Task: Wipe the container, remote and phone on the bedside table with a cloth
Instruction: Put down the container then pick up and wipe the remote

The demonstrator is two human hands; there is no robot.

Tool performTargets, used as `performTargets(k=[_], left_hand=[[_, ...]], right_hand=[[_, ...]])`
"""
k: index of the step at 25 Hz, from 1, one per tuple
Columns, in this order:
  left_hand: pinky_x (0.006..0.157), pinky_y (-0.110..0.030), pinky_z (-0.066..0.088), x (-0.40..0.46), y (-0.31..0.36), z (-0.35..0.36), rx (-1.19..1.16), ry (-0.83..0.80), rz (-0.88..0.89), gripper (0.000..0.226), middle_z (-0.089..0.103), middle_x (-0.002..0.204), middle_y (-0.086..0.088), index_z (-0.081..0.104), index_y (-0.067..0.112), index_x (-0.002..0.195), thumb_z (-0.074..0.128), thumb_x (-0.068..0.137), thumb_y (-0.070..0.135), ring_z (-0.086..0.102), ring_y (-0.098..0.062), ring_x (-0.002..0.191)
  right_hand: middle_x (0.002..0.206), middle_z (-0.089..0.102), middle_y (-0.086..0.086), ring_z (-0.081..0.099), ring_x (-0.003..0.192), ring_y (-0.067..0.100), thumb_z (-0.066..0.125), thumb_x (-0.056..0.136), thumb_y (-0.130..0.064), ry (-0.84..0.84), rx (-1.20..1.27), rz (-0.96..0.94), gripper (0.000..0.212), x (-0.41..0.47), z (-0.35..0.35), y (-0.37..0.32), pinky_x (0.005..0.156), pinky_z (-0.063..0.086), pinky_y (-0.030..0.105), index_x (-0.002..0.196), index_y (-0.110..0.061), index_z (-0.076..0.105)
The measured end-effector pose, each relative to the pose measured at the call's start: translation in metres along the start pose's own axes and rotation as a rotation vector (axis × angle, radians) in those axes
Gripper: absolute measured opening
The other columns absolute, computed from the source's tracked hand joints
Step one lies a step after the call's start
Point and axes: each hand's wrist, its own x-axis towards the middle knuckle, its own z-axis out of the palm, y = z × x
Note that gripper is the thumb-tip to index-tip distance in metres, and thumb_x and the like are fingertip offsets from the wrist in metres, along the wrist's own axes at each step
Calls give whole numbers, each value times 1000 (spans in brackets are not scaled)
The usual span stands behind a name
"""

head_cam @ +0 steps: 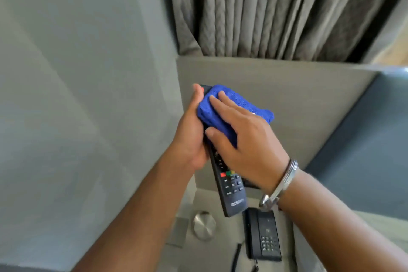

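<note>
My left hand [192, 134] grips a long black remote [231, 190] around its upper half and holds it in the air above the bedside table. My right hand [245, 139] presses a folded blue cloth [217, 112] flat against the remote's top part, hiding those buttons. The remote's lower end with coloured buttons sticks out below both hands. A black phone [263, 234] lies on the table beneath. A round silver container lid [204, 225] sits to the phone's left.
The bedside table [220, 254] is pale, with a small flat grey pad [177, 232] at its left edge and the phone's cord [237, 256]. A grey padded wall is on the left, grey curtains behind, a dark panel on the right.
</note>
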Motion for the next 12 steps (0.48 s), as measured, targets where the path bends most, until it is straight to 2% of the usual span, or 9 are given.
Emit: performTargets(k=[3, 5, 7, 9, 11, 12], left_hand=[[82, -34, 57, -21, 22, 22, -6, 46, 105, 74, 72, 83, -11, 75, 11, 82, 42, 88, 76, 71, -25, 85], [67, -29, 58, -29, 38, 28, -108, 78, 177, 70, 67, 67, -6, 72, 13, 69, 43, 90, 74, 70, -21, 67], [67, -29, 55, -32, 55, 28, -214, 145, 191, 64, 59, 70, -5, 67, 14, 82, 43, 91, 72, 65, -20, 70], [78, -35, 49, -29, 66, 24, -252, 215, 134, 67, 60, 86, -9, 64, 11, 100, 42, 91, 73, 62, -26, 89], [87, -39, 52, -27, 72, 21, -234, 261, 94, 76, 71, 99, -16, 68, 5, 105, 41, 91, 74, 68, -32, 97], [89, -42, 53, -25, 73, 20, -236, 277, 106, 77, 74, 99, -19, 69, 3, 103, 40, 91, 73, 71, -34, 95]], right_hand=[[117, 69, 4, 64, 104, 24, 55, 91, -13, 103, 6, -92, 35, 11, -15, -25, 86, 49, 36, 126, -13, 58], [114, 71, 0, 66, 98, 19, 55, 92, -13, 83, -8, -162, 34, 10, -19, -40, 80, 52, 33, 125, -15, 60], [110, 72, -1, 63, 93, 14, 56, 91, -13, 63, -18, -233, 33, 4, -22, -50, 76, 49, 24, 123, -17, 62], [110, 73, 0, 59, 100, 12, 56, 89, -13, 28, -22, -290, 34, -5, -25, -54, 77, 47, 20, 122, -18, 63], [121, 68, -4, 56, 114, 6, 54, 87, -14, -21, -12, -321, 36, -14, -27, -55, 90, 47, 24, 121, -19, 63], [127, 64, -7, 52, 121, 4, 53, 87, -15, -50, -9, -322, 37, -18, -29, -55, 97, 44, 24, 122, -21, 63]])
